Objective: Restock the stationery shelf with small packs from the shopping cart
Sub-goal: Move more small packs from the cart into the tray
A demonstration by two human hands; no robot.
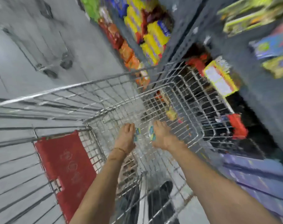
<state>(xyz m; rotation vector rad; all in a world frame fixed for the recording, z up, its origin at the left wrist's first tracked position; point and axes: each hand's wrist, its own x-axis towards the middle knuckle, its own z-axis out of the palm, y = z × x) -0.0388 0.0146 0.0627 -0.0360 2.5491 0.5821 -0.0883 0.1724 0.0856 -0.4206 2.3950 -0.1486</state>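
Note:
Both my arms reach down into a wire shopping cart (89, 83). My left hand (126, 136) and my right hand (161, 136) press from either side on a clear-wrapped bundle of small packs (144, 135) with blue and green labels, held between them near the cart's bottom. A few loose small packs (170, 113) lie further ahead on the cart floor. The stationery shelf (221, 80), dark grey, stands to the right with yellow and green boxes on it. The picture is motion-blurred.
The cart's red child-seat flap (64, 162) is at the lower left. Shelves of yellow, orange and red snack packs (150, 38) run ahead. Another cart's wheels (64, 62) stand on the grey floor at upper left. My dark shoe (165, 189) shows under the cart.

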